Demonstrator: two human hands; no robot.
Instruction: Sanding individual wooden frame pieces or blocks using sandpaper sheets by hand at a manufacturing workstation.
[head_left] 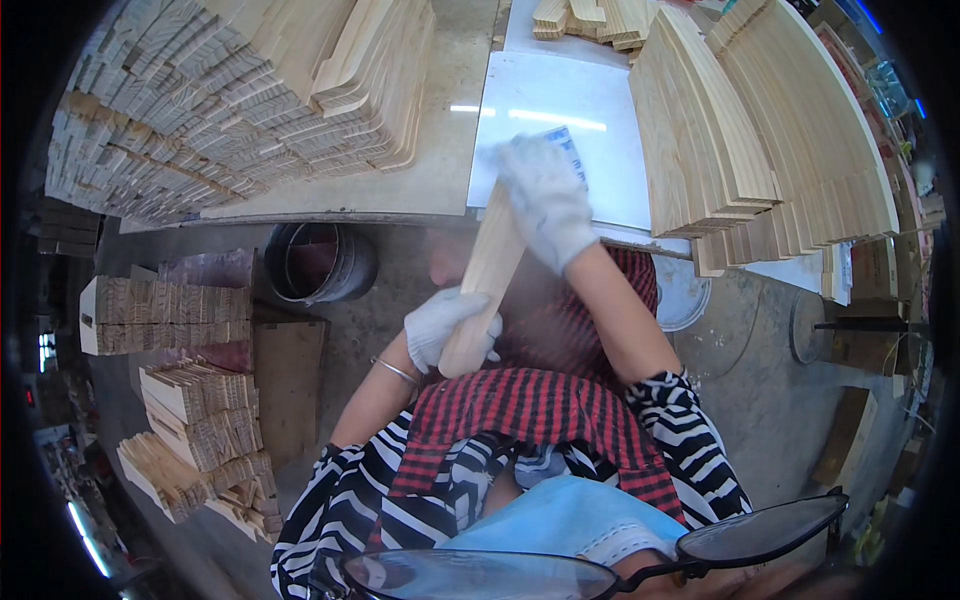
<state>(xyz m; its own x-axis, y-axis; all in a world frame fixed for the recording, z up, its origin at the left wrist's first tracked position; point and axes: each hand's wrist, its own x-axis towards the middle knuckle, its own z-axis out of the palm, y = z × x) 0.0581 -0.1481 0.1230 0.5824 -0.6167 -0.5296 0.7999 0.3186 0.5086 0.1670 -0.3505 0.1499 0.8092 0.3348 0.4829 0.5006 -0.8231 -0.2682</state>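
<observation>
A broad stack of pale wooden boards with rounded corners (230,110) is piled at the upper left of the worktop. Tall pale wooden panels (720,130) are stood in a leaning row at the right. Between them, a glossy white flat sheet (610,90) is laid on the worktop, with light reflected in it. A red-and-black checked cloth apron (540,410) is worn over black-and-white striped sleeves (690,430). Bundles of short pale wooden pieces (190,310) are stacked at the left, near a dark round bucket (320,262). A long flat strip of pale wood (494,252) is held at a slant in front of the apron, its upper end reaching the worktop's edge. Its lower end is clasped by the white-gloved left hand (450,325). Its upper end is covered by the white-gloved right hand (545,195); that hand is blurred, and how far its fingers are closed cannot be told. Beside those fingers, a small blue-printed white piece (563,143) is seen.
</observation>
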